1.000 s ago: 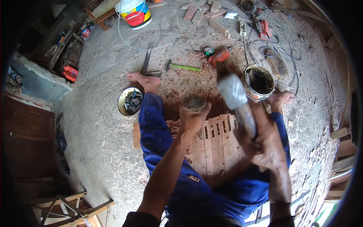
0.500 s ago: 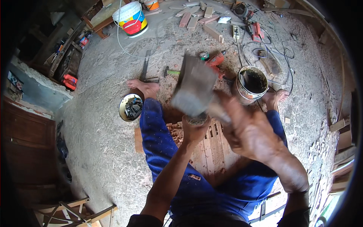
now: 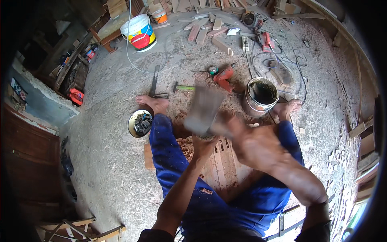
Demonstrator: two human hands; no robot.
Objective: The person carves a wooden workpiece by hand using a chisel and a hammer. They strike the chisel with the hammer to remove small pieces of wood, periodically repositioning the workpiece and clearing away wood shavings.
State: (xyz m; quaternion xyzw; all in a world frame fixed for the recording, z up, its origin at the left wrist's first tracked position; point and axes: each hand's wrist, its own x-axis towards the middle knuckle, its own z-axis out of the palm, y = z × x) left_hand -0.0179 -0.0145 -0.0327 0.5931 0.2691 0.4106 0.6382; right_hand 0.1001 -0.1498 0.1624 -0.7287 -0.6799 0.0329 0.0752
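My right hand (image 3: pixel 260 147) is closed around the handle of a wooden mallet (image 3: pixel 204 111), whose blocky head is blurred by motion just above my left hand. Upright in my closed left hand (image 3: pixel 204 148) is a chisel (image 3: pixel 207 138); only its round handle end shows, and its blade is hidden. Beneath both hands, pale boards (image 3: pixel 221 167) with dark slots cut in them lie between my legs. Reddish wood chips (image 3: pixel 186 148) are scattered over and beside these boards.
A bowl of metal parts (image 3: pixel 141 123) stands by my left foot, a dirty tin (image 3: pixel 258 108) by my right. Ahead lie a green-handled hammer (image 3: pixel 185 88), a red drill (image 3: pixel 223 78) and a metal square (image 3: pixel 155 80). Farther off are a bucket (image 3: pixel 139 34), wood offcuts (image 3: pixel 201 36) and cables (image 3: pixel 298 76).
The mallet has moved down and lower in view with my right hand, its head now over the chisel's end. My left hand still grips the chisel. The whole view has shifted slightly.
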